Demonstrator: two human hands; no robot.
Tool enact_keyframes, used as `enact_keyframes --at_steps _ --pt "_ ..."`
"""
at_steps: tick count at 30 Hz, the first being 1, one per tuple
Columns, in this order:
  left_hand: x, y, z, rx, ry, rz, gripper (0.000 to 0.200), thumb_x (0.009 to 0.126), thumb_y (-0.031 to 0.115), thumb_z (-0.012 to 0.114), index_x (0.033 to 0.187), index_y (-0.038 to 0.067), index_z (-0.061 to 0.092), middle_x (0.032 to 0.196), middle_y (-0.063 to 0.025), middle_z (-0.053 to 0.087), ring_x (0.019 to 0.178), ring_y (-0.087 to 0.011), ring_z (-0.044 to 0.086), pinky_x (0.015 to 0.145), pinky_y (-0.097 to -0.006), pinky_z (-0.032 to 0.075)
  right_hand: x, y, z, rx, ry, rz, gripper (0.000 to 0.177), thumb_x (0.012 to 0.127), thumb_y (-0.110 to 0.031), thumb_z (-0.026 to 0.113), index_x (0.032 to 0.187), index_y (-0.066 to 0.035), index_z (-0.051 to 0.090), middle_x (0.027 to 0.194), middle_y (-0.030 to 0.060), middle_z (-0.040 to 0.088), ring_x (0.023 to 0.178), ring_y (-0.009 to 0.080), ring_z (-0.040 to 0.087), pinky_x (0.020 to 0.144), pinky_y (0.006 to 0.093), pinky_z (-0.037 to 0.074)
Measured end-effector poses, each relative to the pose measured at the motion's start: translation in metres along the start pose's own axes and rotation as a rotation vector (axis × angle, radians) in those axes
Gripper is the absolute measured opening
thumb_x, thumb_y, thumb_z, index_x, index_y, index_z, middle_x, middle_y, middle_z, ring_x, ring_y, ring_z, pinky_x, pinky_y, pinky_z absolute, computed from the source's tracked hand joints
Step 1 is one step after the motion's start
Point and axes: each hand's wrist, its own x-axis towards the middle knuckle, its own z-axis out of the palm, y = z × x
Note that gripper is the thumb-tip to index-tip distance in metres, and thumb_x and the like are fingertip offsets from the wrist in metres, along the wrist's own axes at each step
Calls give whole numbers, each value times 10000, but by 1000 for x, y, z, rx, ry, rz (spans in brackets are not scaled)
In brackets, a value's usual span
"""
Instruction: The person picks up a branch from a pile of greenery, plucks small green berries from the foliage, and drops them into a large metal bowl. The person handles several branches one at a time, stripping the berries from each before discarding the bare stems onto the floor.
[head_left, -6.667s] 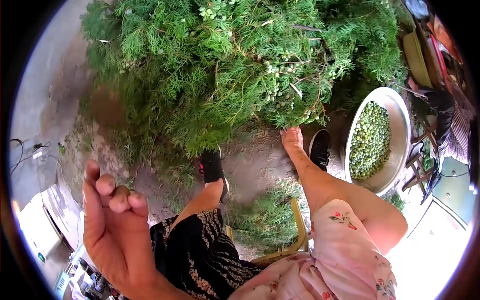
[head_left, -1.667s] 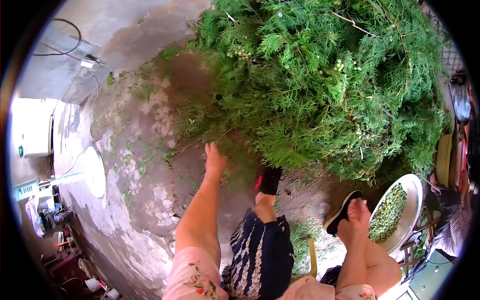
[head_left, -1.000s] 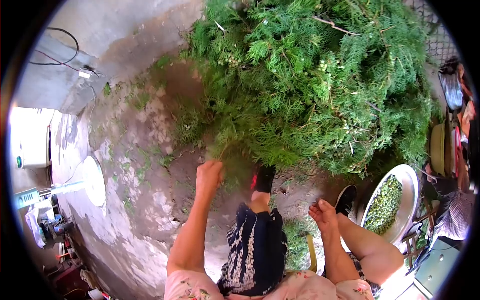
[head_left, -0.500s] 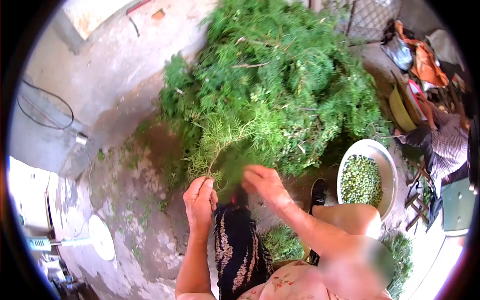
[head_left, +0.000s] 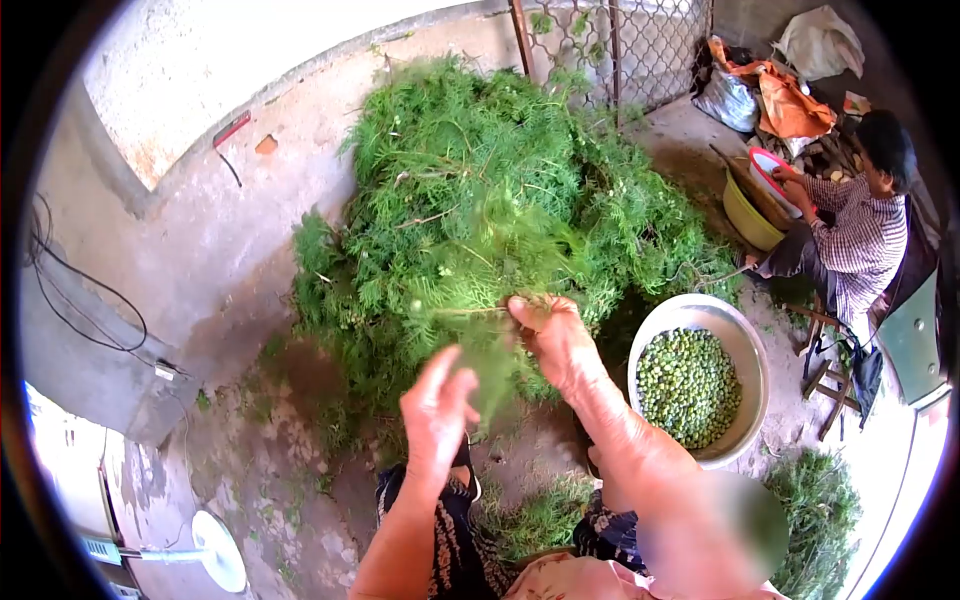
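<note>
A leafy green sprig [head_left: 480,312], partly blurred, is pinched by its stem between the thumb and fingers of my right hand [head_left: 552,335]. To the left and a little lower, my left hand [head_left: 438,408] has its thumb and fingers apart, with a blurred bit of green beside the fingertips. Both hands are in front of a large heap of green branches [head_left: 470,180]. Right of my right forearm stands a metal basin [head_left: 752,365] holding many small green round fruits [head_left: 690,388].
At the right a person [head_left: 865,235] sits by a yellow-green basin [head_left: 748,215] and a red-rimmed bowl [head_left: 770,172]. A white fan [head_left: 218,552] stands lower left. More greenery [head_left: 815,520] lies lower right. A metal lattice [head_left: 660,50] is behind the heap.
The view has shifted, bringing the seated person more fully into sight. My left hand has let go of the sprig's stem and opened; my right hand now holds a stem.
</note>
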Motion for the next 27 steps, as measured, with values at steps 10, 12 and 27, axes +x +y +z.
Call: enact_keyframes --at_steps 10,12,27 --pt "64 -22 6 -279 317 76 156 852 137 578 961 26 597 747 -39 616 519 -69 521 443 -177 379 27 18 -46 153 95 -34 289 817 -249 633 681 -107 421 559 -3 416 468 107 374 424 255 310" --pt "62 -28 9 -309 249 4 153 846 157 590 936 33 604 750 -33 618 547 -70 531 460 -176 383 27 16 -50 207 -10 -52 292 810 -262 642 685 -101 434 560 6 435 462 115 385 427 260 324" --pt "64 -33 23 -419 9 -63 222 809 270 640 877 59 652 620 19 581 457 -38 448 417 -181 311 42 9 -50 452 27 -52 218 788 -204 668 711 -119 482 605 -3 457 507 111 417 419 241 362"
